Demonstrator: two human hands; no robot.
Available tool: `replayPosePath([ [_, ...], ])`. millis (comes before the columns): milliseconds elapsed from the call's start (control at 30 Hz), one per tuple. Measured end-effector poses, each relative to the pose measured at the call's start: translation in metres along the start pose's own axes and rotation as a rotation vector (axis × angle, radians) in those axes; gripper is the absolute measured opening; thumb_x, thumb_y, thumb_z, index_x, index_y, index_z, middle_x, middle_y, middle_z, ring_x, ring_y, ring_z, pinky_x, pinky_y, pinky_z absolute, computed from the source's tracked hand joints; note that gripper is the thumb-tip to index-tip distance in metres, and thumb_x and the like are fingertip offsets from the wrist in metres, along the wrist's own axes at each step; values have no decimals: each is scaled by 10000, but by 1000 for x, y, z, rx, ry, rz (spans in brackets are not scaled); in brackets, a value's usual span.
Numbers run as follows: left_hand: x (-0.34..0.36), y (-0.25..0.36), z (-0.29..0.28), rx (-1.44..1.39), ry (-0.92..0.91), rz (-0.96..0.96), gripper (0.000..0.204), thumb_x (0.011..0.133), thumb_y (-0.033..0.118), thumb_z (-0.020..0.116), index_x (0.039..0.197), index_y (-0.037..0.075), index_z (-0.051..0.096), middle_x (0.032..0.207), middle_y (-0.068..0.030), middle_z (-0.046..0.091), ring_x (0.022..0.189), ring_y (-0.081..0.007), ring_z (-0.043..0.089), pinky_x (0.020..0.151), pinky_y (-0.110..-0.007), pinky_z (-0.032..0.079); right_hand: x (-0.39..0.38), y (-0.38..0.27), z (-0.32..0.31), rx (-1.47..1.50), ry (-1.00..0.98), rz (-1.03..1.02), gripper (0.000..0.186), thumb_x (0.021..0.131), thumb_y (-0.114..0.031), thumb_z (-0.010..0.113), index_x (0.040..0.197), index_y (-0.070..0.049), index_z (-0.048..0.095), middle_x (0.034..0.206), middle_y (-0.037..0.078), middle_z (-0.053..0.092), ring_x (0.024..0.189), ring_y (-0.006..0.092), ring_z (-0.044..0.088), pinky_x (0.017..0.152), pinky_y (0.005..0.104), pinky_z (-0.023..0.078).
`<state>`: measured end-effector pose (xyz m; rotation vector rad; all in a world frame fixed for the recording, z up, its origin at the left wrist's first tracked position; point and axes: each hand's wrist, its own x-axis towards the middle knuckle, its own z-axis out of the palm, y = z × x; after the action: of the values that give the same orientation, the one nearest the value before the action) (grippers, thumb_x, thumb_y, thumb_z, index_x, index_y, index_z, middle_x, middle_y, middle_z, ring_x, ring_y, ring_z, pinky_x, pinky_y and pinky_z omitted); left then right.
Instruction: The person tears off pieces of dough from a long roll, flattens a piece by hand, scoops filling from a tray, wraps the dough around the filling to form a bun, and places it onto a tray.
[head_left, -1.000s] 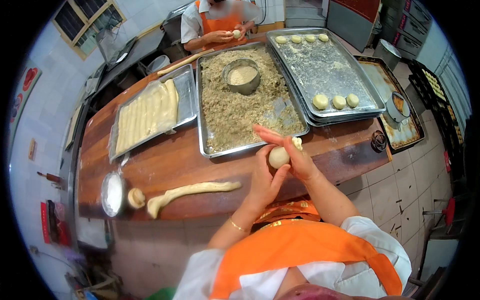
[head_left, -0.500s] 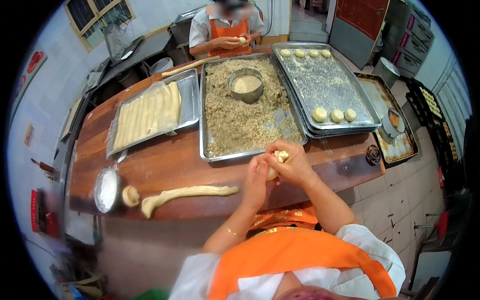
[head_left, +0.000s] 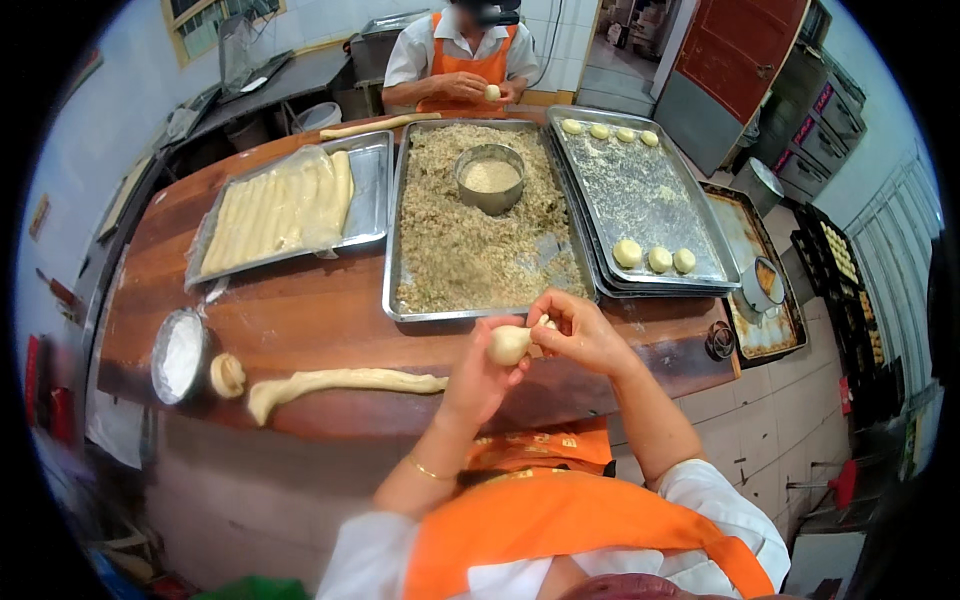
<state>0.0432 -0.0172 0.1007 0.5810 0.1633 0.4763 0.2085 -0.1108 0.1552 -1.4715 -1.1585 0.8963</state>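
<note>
Wooden table (head_left: 310, 345) below fingers (head_left: 560, 308); metal tray (head_left: 430, 316) of crumbly filling (head_left: 450, 240) beyond them; tiled floor (head_left: 790, 405) to their right. Left hand (head_left: 478, 375) cupping dough ball (head_left: 509, 346), right hand (head_left: 578, 335) pinching its tip.

A smooth, rounded ball of pale, cream-coloured dough (head_left: 508, 346) is held aloft between two hands, its plump body cradled in the fingers of the left hand (head_left: 480, 375). At its right side the dough is drawn into a small, uneven tuft, which is pinched by the fingertips of the right hand (head_left: 578, 335). The ball is tilted sideways, tuft to the right, and is raised above the wooden surface (head_left: 320, 345).
</note>
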Motion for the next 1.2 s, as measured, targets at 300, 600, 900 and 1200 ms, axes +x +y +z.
replayPosePath([
  [300, -6, -9, -10, 260, 19, 129, 409, 1048, 357, 491, 1316, 53, 437, 1002, -47, 602, 730, -104, 575, 540, -211, 434, 2, -10, 7, 14, -25, 13, 113, 912, -107, 671, 970, -14, 643, 870, -11, 621, 749, 39, 545, 631, 221, 457],
  [600, -11, 0, -1, 388, 218, 191, 364, 1068, 437, 391, 1235, 134, 501, 899, -3, 555, 601, -59, 482, 479, -171, 357, 7, -1, 15, -176, -53, -4, 178, 937, -170, 662, 1072, -57, 642, 908, -13, 625, 810, 52, 557, 690, 235, 480],
  [900, -14, 9, -7, 255, 146, 161, 451, 1071, 450, 372, 1202, 43, 517, 956, -49, 599, 611, -58, 496, 452, -176, 356, 14, 6, 23, -207, -6, -189, 185, 878, -128, 712, 1028, -37, 655, 865, 3, 653, 725, 65, 549, 623, 227, 457],
  [1200, -12, 15, 3, 5, 152, 24, 477, 1071, 490, 328, 1144, 65, 532, 874, -51, 615, 631, -88, 522, 478, -200, 384, 10, -4, 18, -387, 15, -233, 166, 828, -91, 715, 983, -52, 671, 818, 25, 648, 663, 83, 526, 585, 249, 439],
])
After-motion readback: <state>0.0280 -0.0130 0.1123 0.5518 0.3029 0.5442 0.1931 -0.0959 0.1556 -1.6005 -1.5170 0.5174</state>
